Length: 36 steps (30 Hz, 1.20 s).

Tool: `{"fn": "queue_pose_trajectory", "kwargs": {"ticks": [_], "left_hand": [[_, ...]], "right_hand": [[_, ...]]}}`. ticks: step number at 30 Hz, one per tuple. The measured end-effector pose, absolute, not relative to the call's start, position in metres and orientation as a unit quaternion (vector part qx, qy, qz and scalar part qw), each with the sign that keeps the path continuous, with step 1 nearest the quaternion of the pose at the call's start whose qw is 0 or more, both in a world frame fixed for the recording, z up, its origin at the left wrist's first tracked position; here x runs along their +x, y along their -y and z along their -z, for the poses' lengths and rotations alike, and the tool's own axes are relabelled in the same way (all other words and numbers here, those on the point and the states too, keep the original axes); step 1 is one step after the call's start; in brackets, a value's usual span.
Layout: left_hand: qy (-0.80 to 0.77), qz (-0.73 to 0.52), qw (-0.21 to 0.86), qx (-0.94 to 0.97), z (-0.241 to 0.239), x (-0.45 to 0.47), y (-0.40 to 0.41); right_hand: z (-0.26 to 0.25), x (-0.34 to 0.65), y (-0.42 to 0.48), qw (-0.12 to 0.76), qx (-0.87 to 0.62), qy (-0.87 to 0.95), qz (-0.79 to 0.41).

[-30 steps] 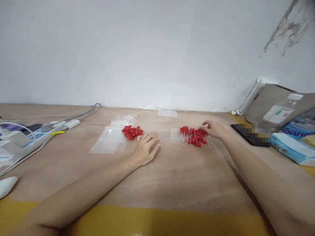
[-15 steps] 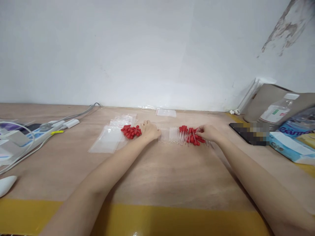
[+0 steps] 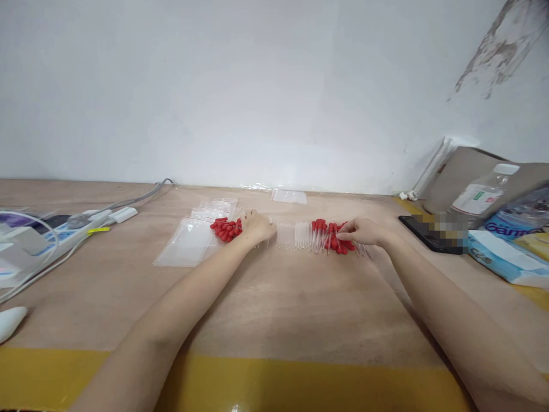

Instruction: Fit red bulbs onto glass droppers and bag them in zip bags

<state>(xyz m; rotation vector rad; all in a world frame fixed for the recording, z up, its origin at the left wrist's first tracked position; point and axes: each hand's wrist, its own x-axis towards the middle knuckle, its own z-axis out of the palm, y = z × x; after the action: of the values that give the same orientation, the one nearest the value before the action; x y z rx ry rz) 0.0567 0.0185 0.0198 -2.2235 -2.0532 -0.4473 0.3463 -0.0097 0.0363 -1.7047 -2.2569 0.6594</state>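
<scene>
Nearest me ran the yellow strip (image 3: 274, 383) along the table's front edge. Beyond it was the bare pale-brown wooden tabletop (image 3: 300, 309), with both my forearms stretched across it.

Mid-frame, my left hand (image 3: 257, 227) lay curled, knuckles up, at the left end of the row of thin clear dropper tubes (image 3: 294, 236). It sat just beside the small pile of loose red rubber bulbs (image 3: 225, 229). Whether it gripped a tube I could not tell, because the fingers hid it.

My right hand (image 3: 362, 231) sat right of centre, thumb and forefinger pinched together on the heap of clear droppers with red bulbs fitted (image 3: 330, 239).

Risky spot, this! The tubes were round and lay loose side by side, so a nudge from either wrist could have sent them rolling out of line or toward the near edge. Pulling one dropper from that tangled heap could have dragged its neighbours along. The bulbs, light and heaped, could have scattered onto the stack of flat clear zip bags (image 3: 193, 243) just beside them at left-centre. A hard squeeze might have cracked a thin tube.

Farther off, a black phone (image 3: 422, 232) lay at the right, near my right forearm. A white power strip with grey cable (image 3: 92, 223) sat well apart at the left, below the white wall (image 3: 257, 86).
</scene>
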Motion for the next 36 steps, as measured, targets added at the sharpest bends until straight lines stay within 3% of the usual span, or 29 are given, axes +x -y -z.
{"fn": "queue_pose_trajectory", "kwargs": {"ticks": [10, 19, 24, 26, 30, 36], "left_hand": [[0.532, 0.229, 0.068, -0.813, -0.017, 0.022, 0.031], [0.395, 0.297, 0.075, -0.866, 0.011, 0.005, 0.05], [0.379, 0.327, 0.062, -0.863, 0.015, 0.012, 0.06], [0.373, 0.325, 0.054, -0.867, 0.016, 0.014, 0.062], [0.356, 0.318, 0.04, -0.878, 0.016, 0.016, 0.066], [0.348, 0.308, 0.026, -0.885, 0.015, 0.017, 0.068]], "right_hand": [[-0.034, 0.358, 0.006, 0.129, -0.579, 0.782, -0.194], [-0.055, 0.339, 0.032, 0.344, -0.591, 0.685, -0.25], [-0.023, 0.28, 0.06, 0.436, -0.456, 0.687, -0.361], [-0.005, 0.259, 0.07, 0.469, -0.438, 0.706, -0.299], [0.019, 0.236, 0.084, 0.441, -0.412, 0.781, -0.157], [0.023, 0.234, 0.085, 0.435, -0.393, 0.799, -0.132]]}}
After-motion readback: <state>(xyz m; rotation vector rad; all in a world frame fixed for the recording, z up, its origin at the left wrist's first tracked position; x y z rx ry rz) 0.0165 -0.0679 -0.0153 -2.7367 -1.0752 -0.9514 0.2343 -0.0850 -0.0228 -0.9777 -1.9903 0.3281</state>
